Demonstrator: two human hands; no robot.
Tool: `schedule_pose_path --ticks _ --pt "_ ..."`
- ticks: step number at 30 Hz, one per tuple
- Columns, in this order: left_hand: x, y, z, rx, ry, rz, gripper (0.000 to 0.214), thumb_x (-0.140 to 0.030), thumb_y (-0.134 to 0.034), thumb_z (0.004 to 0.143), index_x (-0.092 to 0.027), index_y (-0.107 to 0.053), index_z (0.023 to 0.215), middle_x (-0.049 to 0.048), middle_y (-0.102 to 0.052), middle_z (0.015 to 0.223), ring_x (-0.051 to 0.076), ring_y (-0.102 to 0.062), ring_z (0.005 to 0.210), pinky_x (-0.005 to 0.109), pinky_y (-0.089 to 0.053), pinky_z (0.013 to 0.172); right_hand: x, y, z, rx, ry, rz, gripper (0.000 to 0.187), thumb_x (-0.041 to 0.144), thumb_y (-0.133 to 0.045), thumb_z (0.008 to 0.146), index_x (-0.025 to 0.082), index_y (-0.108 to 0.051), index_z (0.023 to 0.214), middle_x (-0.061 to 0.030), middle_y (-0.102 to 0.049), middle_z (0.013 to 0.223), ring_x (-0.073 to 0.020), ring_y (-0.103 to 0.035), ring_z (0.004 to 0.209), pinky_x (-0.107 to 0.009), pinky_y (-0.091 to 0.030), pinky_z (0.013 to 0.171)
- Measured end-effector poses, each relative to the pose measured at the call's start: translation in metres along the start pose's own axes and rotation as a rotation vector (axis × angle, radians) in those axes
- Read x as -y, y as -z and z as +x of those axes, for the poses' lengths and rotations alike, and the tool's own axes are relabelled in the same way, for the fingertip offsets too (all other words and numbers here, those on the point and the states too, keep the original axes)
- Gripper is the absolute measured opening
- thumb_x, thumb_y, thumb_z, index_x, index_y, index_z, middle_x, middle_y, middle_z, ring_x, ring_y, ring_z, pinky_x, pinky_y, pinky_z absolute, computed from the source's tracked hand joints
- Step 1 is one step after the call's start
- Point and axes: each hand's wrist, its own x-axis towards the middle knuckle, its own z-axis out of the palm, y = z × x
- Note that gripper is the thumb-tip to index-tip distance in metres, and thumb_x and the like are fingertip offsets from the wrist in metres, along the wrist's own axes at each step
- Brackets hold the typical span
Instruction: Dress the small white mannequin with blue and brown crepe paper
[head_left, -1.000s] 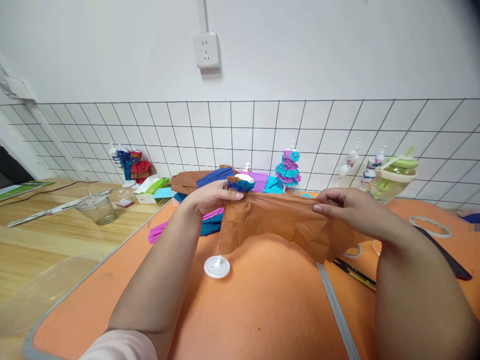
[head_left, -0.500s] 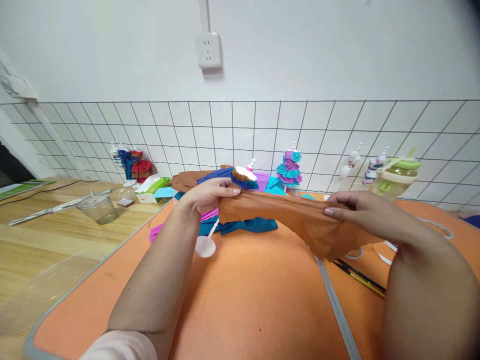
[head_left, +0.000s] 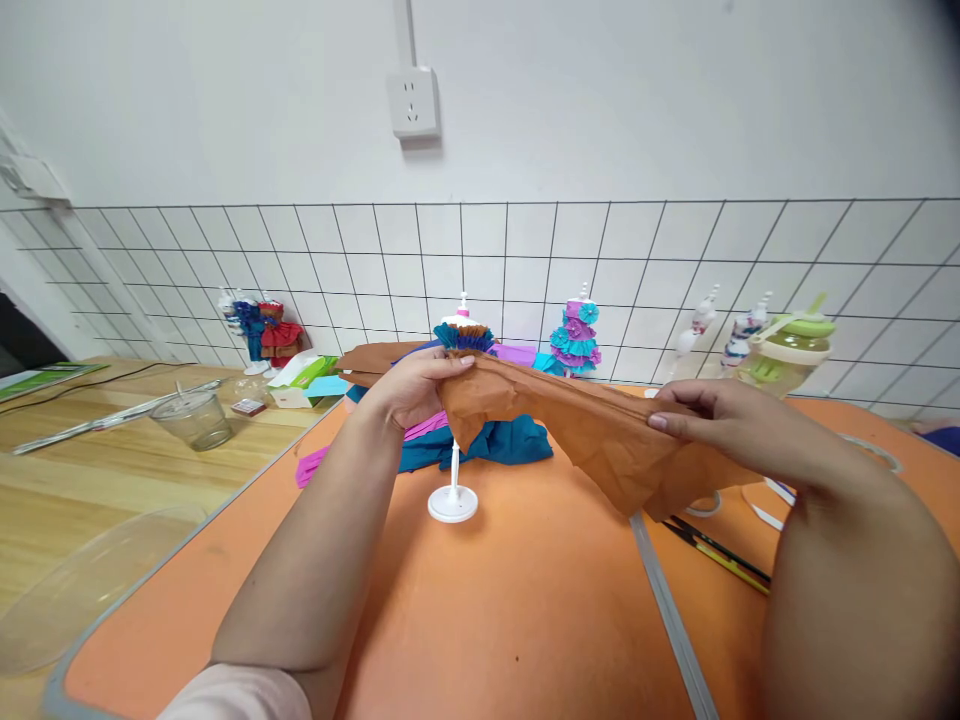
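Note:
A strip of brown crepe paper [head_left: 555, 410] stretches between my two hands. My left hand [head_left: 420, 385] pinches its gathered upper edge at the left end, close against a small white dress form [head_left: 454, 504]. The form stands upright on a round base, with blue and brown ruffles round its top; the paper hides its middle. My right hand [head_left: 709, 410] pinches the same edge farther right, and the loose paper hangs below it. Behind the strip lie folded teal paper [head_left: 517, 443] and pink paper [head_left: 311, 466].
A decorated purple and turquoise form [head_left: 576, 335] stands at the back. At right are a green-lidded bottle [head_left: 795, 345], white forms [head_left: 697, 325] and a black and yellow pen-like tool [head_left: 727, 560]. A glass cup [head_left: 195, 418] stands on the wooden table at left.
The dress form has gone from tilted to upright beside my left hand. The brown paper's left end now hangs in front of its stem. My right hand has barely moved.

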Motion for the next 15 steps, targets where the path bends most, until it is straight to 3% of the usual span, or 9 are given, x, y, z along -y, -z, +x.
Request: schedule_pose_path --ticks 3,5,7,9,12,15 --pt "-0.002 0.0 -0.002 0.034 -0.002 -0.005 0.029 -0.024 -0.068 0.082 -0.011 -0.067 0.107 0.0124 -0.072 0.105 0.027 -0.067 0.102 0.037 -0.049 0.092 -0.004 0.001 -0.001 0.015 -0.028 -0.02 0.038 0.059 -0.052 0.086 0.025 -0.068 0.083 -0.0028 -0.068 0.079 -0.0223 -0.061 0.076 -0.031 -0.045 0.062" --pt "-0.002 -0.001 -0.005 0.068 -0.026 -0.007 0.033 -0.026 -0.068 0.081 -0.012 -0.066 0.111 0.0129 -0.071 0.11 0.03 -0.064 0.109 0.041 -0.047 0.097 -0.004 0.003 -0.005 0.03 -0.008 0.024 0.041 0.061 -0.052 0.086 0.029 -0.069 0.106 -0.0047 -0.071 0.105 -0.0285 -0.064 0.098 -0.037 -0.05 0.076" --pt "0.0 -0.003 -0.008 0.138 -0.048 0.017 0.038 -0.027 -0.071 0.078 -0.013 -0.066 0.113 0.0138 -0.07 0.112 0.033 -0.062 0.113 0.045 -0.044 0.101 0.002 0.003 -0.011 0.064 0.082 0.116 0.053 0.062 -0.052 0.086 0.036 -0.056 0.132 -0.0025 -0.058 0.137 -0.0326 -0.053 0.125 -0.042 -0.048 0.094" --pt "0.003 -0.006 -0.012 0.23 -0.066 0.054 0.042 -0.028 -0.074 0.074 -0.014 -0.067 0.113 0.0134 -0.071 0.111 0.034 -0.061 0.115 0.046 -0.043 0.102 0.018 -0.001 -0.018 0.081 0.185 0.207 0.062 0.063 -0.049 0.087 0.041 -0.041 0.144 0.0017 -0.041 0.152 -0.0328 -0.038 0.139 -0.046 -0.041 0.105" --pt "0.007 -0.015 -0.017 0.383 -0.097 0.125 0.045 -0.027 -0.076 0.072 -0.015 -0.067 0.115 0.0128 -0.072 0.111 0.035 -0.06 0.116 0.047 -0.043 0.103 0.055 -0.017 -0.024 -0.041 0.213 0.209 0.064 0.063 -0.05 0.087 0.039 -0.04 0.145 -0.0003 -0.044 0.151 -0.0328 -0.041 0.137 -0.048 -0.04 0.107" --pt "0.009 -0.028 -0.021 0.512 -0.056 0.206 0.046 -0.029 -0.074 0.075 -0.015 -0.066 0.118 0.0137 -0.07 0.115 0.035 -0.056 0.122 0.049 -0.042 0.104 0.09 -0.038 -0.021 -0.108 0.317 0.16 0.053 0.057 -0.064 0.08 0.031 -0.061 0.126 -0.004 -0.065 0.128 -0.0302 -0.06 0.114 -0.04 -0.052 0.088"
